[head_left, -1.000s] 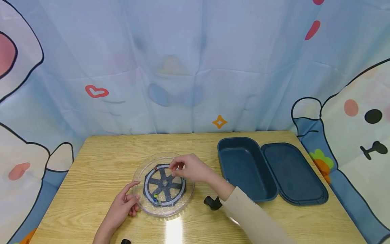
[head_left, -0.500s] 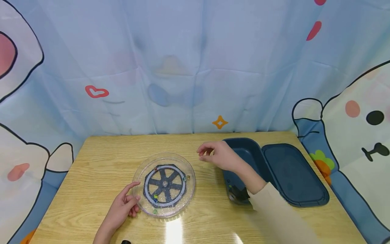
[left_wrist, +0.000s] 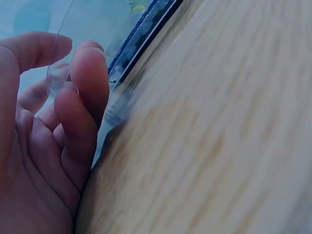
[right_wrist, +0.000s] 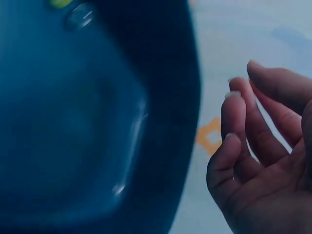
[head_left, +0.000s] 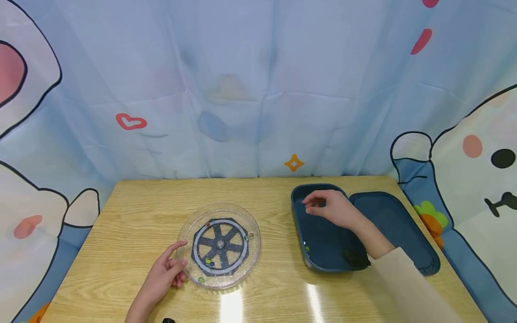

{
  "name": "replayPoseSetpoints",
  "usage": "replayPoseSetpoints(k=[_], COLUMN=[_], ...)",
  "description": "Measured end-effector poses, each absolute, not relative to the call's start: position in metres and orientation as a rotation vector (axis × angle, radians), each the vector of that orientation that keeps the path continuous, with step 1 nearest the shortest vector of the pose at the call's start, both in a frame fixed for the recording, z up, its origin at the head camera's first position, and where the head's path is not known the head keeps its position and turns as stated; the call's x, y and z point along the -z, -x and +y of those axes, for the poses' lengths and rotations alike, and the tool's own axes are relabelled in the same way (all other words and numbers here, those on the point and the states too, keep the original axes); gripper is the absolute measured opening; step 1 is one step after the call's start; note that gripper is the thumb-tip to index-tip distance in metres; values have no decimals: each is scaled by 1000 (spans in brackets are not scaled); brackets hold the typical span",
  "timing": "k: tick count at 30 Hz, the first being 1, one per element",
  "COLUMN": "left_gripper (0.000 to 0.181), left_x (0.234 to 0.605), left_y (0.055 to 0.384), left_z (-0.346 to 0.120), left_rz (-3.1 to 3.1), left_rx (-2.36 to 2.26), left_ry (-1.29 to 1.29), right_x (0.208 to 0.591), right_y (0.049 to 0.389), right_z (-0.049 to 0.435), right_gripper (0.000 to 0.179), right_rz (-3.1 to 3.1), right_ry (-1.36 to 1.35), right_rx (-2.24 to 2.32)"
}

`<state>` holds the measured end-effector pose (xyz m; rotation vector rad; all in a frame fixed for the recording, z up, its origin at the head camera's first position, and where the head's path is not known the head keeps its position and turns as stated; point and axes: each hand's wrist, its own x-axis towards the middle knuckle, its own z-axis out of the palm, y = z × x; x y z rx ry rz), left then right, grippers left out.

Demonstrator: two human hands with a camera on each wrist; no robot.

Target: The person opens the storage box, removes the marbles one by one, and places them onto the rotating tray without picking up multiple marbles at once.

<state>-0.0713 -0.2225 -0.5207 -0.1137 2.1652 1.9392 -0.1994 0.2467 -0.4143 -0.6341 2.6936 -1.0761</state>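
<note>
A clear round dish lies left of the table's middle, with a dark six-spoked wheel shape and a pale ring showing in it. Several small glass marbles are scattered in the dish. At its left edge my left hand holds the rim between forefinger and thumb, its other fingers curled low by the table. My right hand is over the dark blue box, fingertips loosely bent towards the thumb, with nothing visible between them. Inside the box, marbles lie along the left wall.
The box's flat lid lies against its right side. A patterned cloth hangs behind the wooden table. A small black object shows at the front edge, beside my left forearm.
My right hand has moved right, from over the dish to over the box. A green marble in the dish has shifted towards the front left. My left hand has stayed at the rim.
</note>
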Motion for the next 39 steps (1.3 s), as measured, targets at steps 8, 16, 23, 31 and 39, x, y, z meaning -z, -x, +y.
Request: replayPoseSetpoints(k=[8, 16, 23, 31, 39], left_gripper=[54, 54, 53, 54, 54], left_x=[520, 521, 521, 522, 520], left_y=[71, 70, 70, 71, 71], left_z=[-221, -222, -221, -221, -221], left_rz=[2161, 2162, 2159, 2160, 2156], left_rx=[-1953, -1955, -1959, -1959, -1951], left_ry=[116, 136, 125, 131, 123], right_x=[435, 444, 451, 462, 467], right_y=[206, 213, 219, 221, 222], right_z=[269, 267, 259, 253, 253], right_gripper=[17, 20, 19, 17, 17], right_rz=[2550, 2262, 2154, 2088, 2141], right_ry=[675, 744, 758, 762, 801], right_rx=[1018, 971, 904, 887, 884])
